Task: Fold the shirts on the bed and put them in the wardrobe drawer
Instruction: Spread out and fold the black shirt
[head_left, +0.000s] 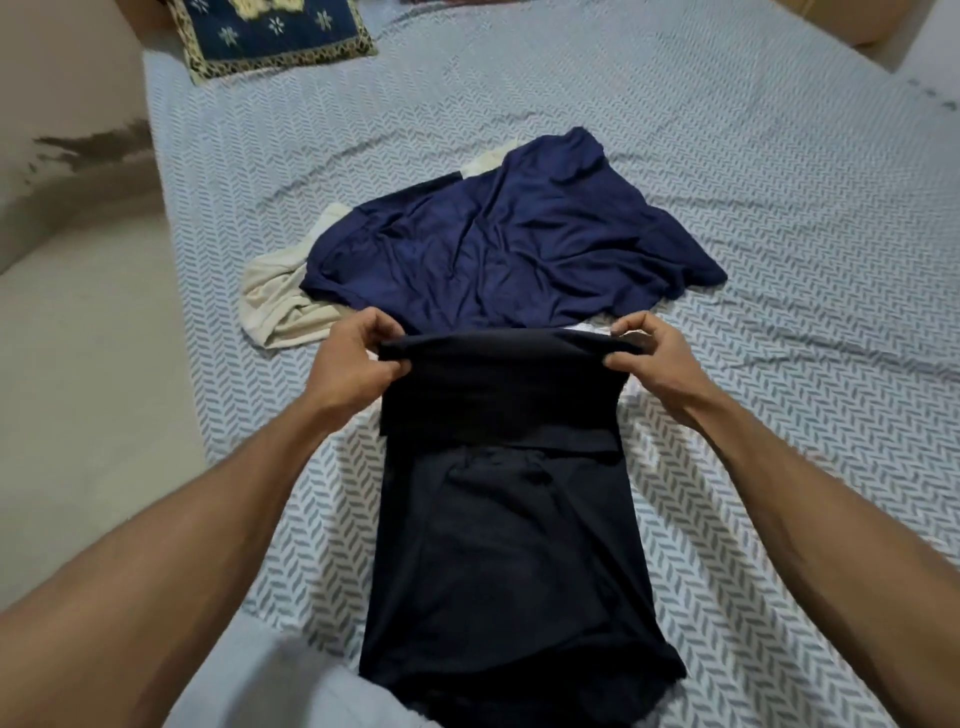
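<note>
Your left hand (358, 358) and right hand (652, 358) each pinch a far corner of the black shirt (509, 545), its top folded over. Just beyond them, a navy shirt (498, 244) lies crumpled over a cream garment (280, 301) on the bed (779, 208).

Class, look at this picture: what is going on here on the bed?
A person is folding a black shirt laid lengthwise on the bed. The left hand and right hand each pinch a corner of its far end, lifted to fold it over. Behind it a blue shirt lies unfolded on a cream one.
</note>
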